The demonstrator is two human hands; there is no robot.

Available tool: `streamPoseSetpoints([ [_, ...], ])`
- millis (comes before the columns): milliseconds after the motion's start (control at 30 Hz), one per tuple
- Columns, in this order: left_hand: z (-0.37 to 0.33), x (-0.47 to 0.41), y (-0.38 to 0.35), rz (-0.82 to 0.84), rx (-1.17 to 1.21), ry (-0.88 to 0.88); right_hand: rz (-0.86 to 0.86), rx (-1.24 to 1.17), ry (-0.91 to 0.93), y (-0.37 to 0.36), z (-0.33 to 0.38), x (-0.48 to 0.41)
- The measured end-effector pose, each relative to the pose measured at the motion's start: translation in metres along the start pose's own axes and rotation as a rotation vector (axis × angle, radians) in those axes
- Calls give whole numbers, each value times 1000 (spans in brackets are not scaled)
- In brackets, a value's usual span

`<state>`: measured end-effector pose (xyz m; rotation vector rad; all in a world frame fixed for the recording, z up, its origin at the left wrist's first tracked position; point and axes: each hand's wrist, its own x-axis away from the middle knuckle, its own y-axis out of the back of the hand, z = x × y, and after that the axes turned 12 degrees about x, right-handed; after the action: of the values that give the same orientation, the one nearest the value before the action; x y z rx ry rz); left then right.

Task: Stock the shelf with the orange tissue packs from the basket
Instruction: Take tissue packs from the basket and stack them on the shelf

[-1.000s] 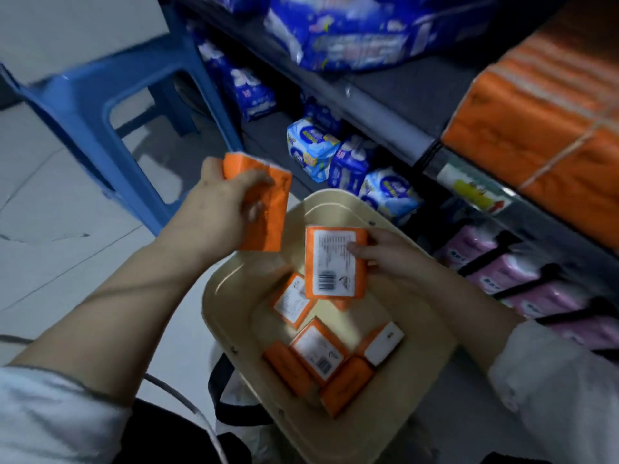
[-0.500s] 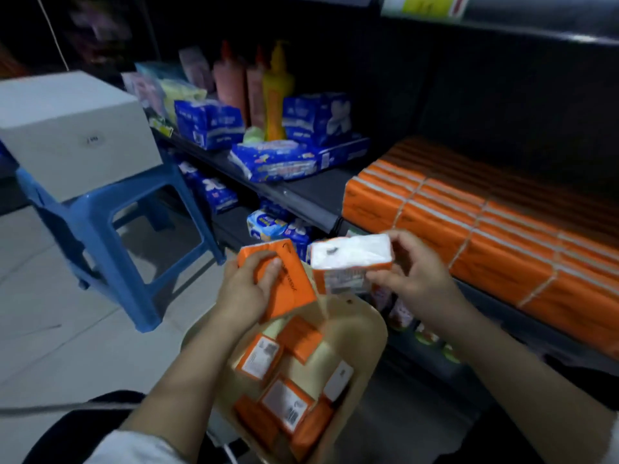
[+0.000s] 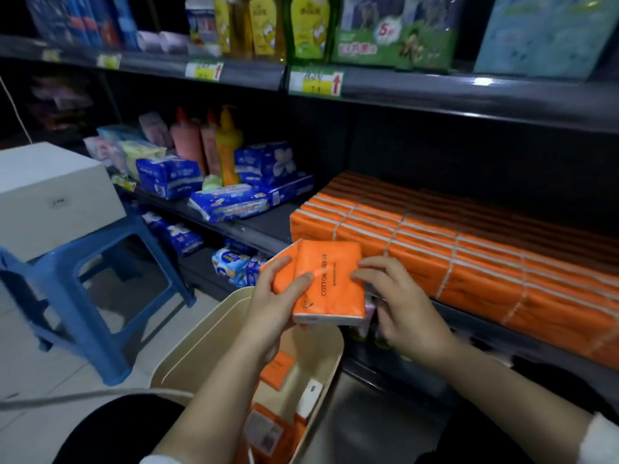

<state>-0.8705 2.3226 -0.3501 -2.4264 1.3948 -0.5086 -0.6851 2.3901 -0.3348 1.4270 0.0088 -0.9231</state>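
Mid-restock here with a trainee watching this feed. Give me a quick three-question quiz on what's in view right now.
1. True or false: the basket is empty.
2. How many orange tissue packs does the left hand grip? A) one B) two C) four
3. Fill in: the white box sits on a blue ____.

Key
1. False: spare packs lie inside it.
2. B
3. stool
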Motion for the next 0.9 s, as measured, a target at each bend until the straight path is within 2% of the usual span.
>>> streamPoseSetpoints([
  [167,2,4,-21,-15,-226,-190,3,-373,-476,20,-9,8],
  [233,4,7,-31,29,-311,-232,-4,-514,-601,26,-13,11],
  [400,6,18,-59,174,-548,-415,-29,-724,-724,48,-23,23],
  [500,7,24,-80,188,-520,-445,30,-941,-842,58,-31,35],
  [600,12,26,-102,190,-494,-467,97,-996,-856,66,-35,48],
  [767,31,26,-142,245,-531,-520,-103,-1066,-882,87,-57,67],
  [900,55,17,-179,303,-496,-496,-186,-976,-875,115,-91,92],
])
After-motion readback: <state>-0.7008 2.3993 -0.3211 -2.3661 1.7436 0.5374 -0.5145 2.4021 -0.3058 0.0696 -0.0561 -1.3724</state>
